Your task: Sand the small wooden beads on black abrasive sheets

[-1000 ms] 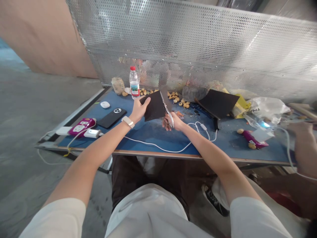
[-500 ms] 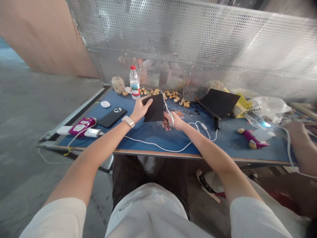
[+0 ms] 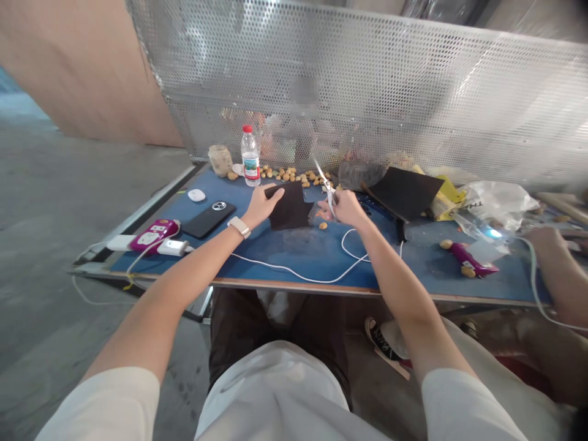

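My left hand point(image 3: 261, 206) grips the upper left edge of a piece of black sheet material point(image 3: 288, 211), thumb on top. In my right hand point(image 3: 349, 209) is a pair of scissors point(image 3: 329, 191), blades pointing up and away from me. The scissors are to the right of the sheet and apart from it. A small dark flap sticks out at the sheet's lower right, near a clear plastic scrap point(image 3: 321, 213) with orange bits. Most of my right fingers are hidden behind the scissor handles.
A water bottle point(image 3: 250, 164) and several small tan round pieces point(image 3: 294, 174) line the back. Left are a phone point(image 3: 209, 219) and a purple power strip point(image 3: 155, 235). A larger black sheet point(image 3: 407, 191) lies right. A co-worker's hand point(image 3: 544, 245) works by a lit spot.
The scissors have left the black sheet's right edge; my right hand has moved right and slightly up with them. My left hand keeps hold of the sheet, almost in place.
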`<state>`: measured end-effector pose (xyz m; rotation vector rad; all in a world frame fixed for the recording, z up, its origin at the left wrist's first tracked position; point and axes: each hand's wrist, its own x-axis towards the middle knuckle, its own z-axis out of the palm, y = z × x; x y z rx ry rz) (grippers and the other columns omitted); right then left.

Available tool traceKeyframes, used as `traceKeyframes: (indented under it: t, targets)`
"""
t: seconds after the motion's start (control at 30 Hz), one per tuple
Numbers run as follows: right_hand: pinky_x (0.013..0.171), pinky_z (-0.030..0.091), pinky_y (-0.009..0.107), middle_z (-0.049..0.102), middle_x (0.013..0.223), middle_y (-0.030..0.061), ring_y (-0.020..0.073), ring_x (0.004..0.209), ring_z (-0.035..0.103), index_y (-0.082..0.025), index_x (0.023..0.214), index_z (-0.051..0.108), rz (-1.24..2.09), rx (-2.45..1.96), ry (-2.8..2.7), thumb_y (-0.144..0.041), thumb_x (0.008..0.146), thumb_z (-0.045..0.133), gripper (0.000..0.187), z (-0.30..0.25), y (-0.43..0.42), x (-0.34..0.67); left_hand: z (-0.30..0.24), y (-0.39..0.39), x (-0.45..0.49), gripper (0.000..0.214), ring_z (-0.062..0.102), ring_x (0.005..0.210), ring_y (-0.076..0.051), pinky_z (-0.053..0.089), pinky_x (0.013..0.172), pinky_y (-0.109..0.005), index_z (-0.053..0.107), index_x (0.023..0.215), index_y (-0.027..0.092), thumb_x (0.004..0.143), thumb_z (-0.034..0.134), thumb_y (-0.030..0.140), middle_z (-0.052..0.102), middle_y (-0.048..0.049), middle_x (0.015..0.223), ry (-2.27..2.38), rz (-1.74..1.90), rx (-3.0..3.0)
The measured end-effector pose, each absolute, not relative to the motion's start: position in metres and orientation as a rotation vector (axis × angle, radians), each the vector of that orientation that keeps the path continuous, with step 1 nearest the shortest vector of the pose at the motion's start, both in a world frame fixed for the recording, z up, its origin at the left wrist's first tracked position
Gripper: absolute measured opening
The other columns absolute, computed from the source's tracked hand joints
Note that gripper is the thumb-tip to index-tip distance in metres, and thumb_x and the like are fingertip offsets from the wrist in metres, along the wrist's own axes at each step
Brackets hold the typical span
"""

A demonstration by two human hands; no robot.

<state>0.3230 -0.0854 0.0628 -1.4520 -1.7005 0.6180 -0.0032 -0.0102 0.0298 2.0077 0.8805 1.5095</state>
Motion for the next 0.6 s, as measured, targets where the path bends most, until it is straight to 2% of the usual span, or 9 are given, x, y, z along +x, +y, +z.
traceKeyframes:
  t: [0.07, 0.13, 0.2, 0.33, 0.47, 0.53, 0.6]
  targets:
    - [0.086, 0.068, 0.035, 0.085, 0.076, 0.0074, 0.0304, 0.089, 0.089, -0.025, 0.068, 0.069, 0.154, -1.680, -1.922, -0.017, 0.088, 0.099, 0.037, 0.070, -0.078, 0.356, 0.028, -0.011, -0.003, 0.081, 0.047, 0.076, -0.023, 0.043, 0.074, -0.041, 0.052, 0.074, 0.030, 0.108, 0.077, 0.099, 0.051, -0.0007, 0.076, 0.880, 1.489, 2.025]
    - [0.103, 0.071, 0.040, 0.095, 0.094, 0.0106, 0.0343, 0.104, 0.094, -0.022, 0.080, 0.083, 0.002, -1.794, -1.923, -0.010, 0.082, 0.095, 0.018, 0.073, -0.072, 0.388, 0.026, -0.010, -0.003, 0.078, 0.048, 0.076, -0.023, 0.044, 0.075, -0.041, 0.050, 0.074, 0.030, 0.110, 0.078, 0.093, 0.051, -0.0004, 0.075, 0.881, 1.464, 2.039]
    - [0.107, 0.073, 0.043, 0.097, 0.102, 0.0133, 0.0354, 0.105, 0.095, -0.020, 0.090, 0.090, 0.005, -1.874, -1.779, -0.011, 0.078, 0.099, 0.017, 0.073, -0.068, 0.415, 0.024, -0.009, -0.004, 0.075, 0.049, 0.076, -0.023, 0.044, 0.074, -0.041, 0.049, 0.074, 0.030, 0.112, 0.079, 0.088, 0.051, -0.0001, 0.074, 0.888, 1.448, 2.049]
    - [0.110, 0.077, 0.047, 0.098, 0.113, 0.0177, 0.0381, 0.113, 0.097, -0.017, 0.102, 0.090, 0.008, -1.858, -1.284, -0.016, 0.076, 0.110, 0.033, 0.074, -0.064, 0.455, 0.022, -0.007, -0.005, 0.070, 0.050, 0.076, -0.023, 0.046, 0.076, -0.041, 0.051, 0.074, 0.030, 0.113, 0.081, 0.080, 0.050, 0.0005, 0.073, 0.900, 1.443, 2.063]
    - [0.123, 0.074, 0.050, 0.098, 0.125, 0.0216, 0.0366, 0.122, 0.097, -0.014, 0.115, 0.091, -0.034, -1.838, -1.088, -0.005, 0.083, 0.099, 0.034, 0.073, -0.066, 0.495, 0.022, -0.006, -0.006, 0.063, 0.053, 0.077, -0.024, 0.047, 0.077, -0.041, 0.054, 0.075, 0.029, 0.114, 0.082, 0.070, 0.055, -0.0008, 0.074, 0.898, 1.430, 2.075]
    - [0.127, 0.071, 0.051, 0.097, 0.125, 0.0248, 0.0365, 0.124, 0.097, -0.012, 0.117, 0.092, -0.105, -1.914, -1.086, 0.000, 0.085, 0.092, 0.034, 0.070, -0.070, 0.518, 0.022, -0.006, -0.006, 0.061, 0.054, 0.078, -0.024, 0.048, 0.076, -0.040, 0.054, 0.075, 0.029, 0.114, 0.082, 0.066, 0.057, -0.0015, 0.075, 0.894, 1.423, 2.083]
    - [0.120, 0.071, 0.056, 0.095, 0.118, 0.0318, 0.0398, 0.118, 0.095, -0.011, 0.112, 0.093, -0.180, -1.987, -1.116, 0.001, 0.085, 0.089, 0.030, 0.063, -0.076, 0.538, 0.022, -0.006, -0.006, 0.062, 0.055, 0.078, -0.024, 0.048, 0.076, -0.041, 0.053, 0.075, 0.029, 0.114, 0.082, 0.068, 0.058, -0.0019, 0.075, 0.888, 1.422, 2.086]
